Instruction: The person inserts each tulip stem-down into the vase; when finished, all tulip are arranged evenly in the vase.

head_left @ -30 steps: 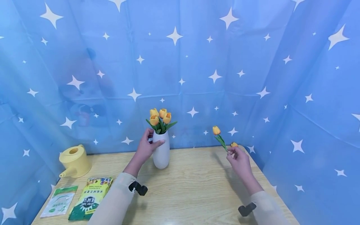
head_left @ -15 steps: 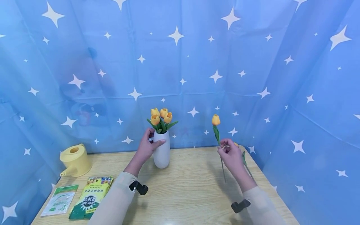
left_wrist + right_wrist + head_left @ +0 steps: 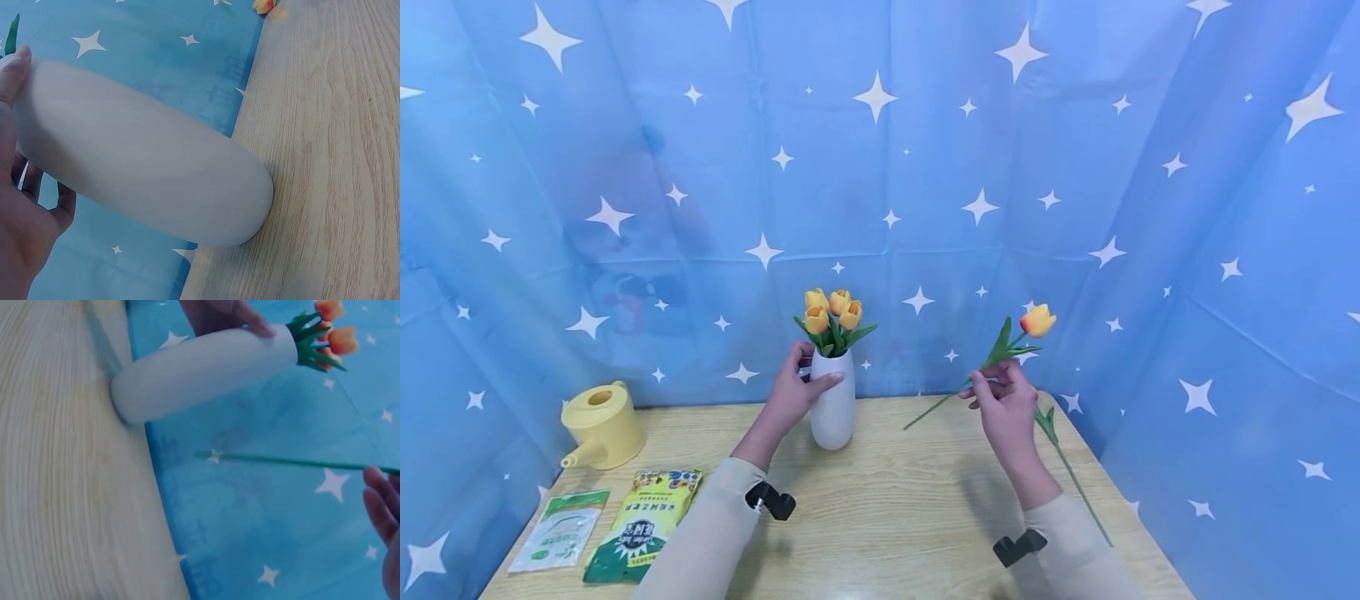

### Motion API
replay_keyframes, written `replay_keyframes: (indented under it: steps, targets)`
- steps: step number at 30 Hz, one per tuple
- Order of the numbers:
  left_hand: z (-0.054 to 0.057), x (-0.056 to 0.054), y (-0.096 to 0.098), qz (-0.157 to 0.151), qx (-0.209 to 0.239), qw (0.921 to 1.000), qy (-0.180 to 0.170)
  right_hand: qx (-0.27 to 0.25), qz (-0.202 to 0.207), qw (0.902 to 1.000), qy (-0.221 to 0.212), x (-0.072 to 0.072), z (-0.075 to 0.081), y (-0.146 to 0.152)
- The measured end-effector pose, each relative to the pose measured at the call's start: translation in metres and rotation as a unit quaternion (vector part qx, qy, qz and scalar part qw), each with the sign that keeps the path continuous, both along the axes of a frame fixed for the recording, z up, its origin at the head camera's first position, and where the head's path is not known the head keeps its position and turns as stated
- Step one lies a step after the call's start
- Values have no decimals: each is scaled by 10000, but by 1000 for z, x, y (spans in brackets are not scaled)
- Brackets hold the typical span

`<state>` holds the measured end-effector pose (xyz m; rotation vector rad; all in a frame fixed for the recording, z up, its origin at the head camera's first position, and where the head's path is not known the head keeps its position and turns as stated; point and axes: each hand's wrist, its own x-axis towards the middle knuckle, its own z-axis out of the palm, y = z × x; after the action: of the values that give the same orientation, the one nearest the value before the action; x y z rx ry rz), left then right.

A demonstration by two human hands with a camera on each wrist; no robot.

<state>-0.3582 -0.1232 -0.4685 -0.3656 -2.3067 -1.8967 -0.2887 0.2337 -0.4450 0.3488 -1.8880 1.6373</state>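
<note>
A white vase (image 3: 833, 408) stands upright near the table's back edge, with several yellow-orange tulips (image 3: 839, 303) in it. My left hand (image 3: 792, 392) grips the vase near its top from the left side, thumb across the front. To the right, above the table, my right hand (image 3: 1007, 408) pinches a single tulip (image 3: 1038, 321) by its green stem. That tulip tilts, its bloom up to the right and its stem end pointing down-left toward the vase. In the right wrist view the bare stem (image 3: 275, 460) lies across the picture, apart from the vase.
Another tulip (image 3: 1078, 479) lies on the table's right side, partly behind my right hand. At the left stand a yellow watering can (image 3: 602, 429), a yellow-green bag (image 3: 643, 525) and a white-green packet (image 3: 561, 533). A blue starred curtain (image 3: 880, 192) hangs behind the table (image 3: 880, 517).
My right hand has lifted the tulip off the table's right side and moved left, turning it so the bloom leans right and the stem end points left. The left hand stays on the vase.
</note>
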Motion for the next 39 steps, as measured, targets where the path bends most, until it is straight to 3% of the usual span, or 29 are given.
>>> replay_keyframes:
  steps: [9,25,39]
  targets:
    - [-1,0,0,-14,28,10000,32,-419,217,9989,70,3,12,-17]
    - [-1,1,-1,18,-19,10000,-40,-819,488,9913,909,9,43,-46]
    - [-1,0,-1,-54,81,10000,5,-585,467,9794,1878,5,69,-72]
